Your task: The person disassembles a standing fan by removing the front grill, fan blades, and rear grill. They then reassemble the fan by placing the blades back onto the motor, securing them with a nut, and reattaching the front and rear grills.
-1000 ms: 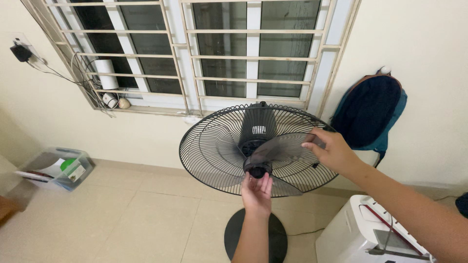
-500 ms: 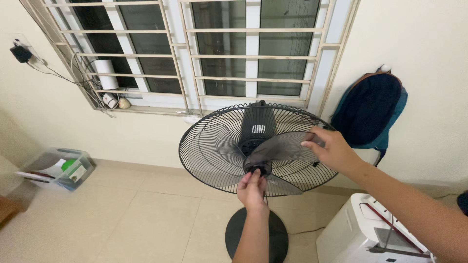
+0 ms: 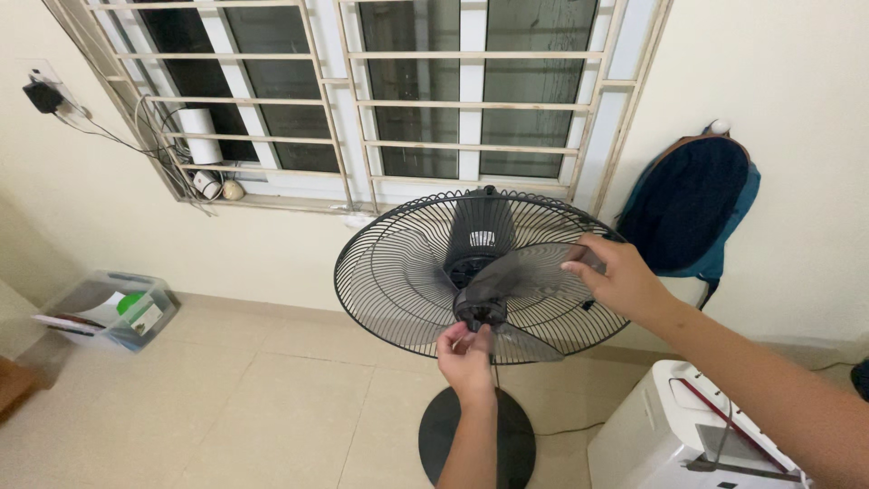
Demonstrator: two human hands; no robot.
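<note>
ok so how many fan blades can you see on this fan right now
3. One fan blade sits under the right hand, one points left inside the rear grille, and one points down-right beside the left hand. None seems hidden.

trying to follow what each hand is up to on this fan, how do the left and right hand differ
The left hand comes up from below with fingers pinched at the hub cap in the fan's centre; the right hand reaches in from the side and grips the outer edge of a translucent blade. The left sits low and curled, the right higher and flatter. Both are bare and work in front of the rear grille.
</note>
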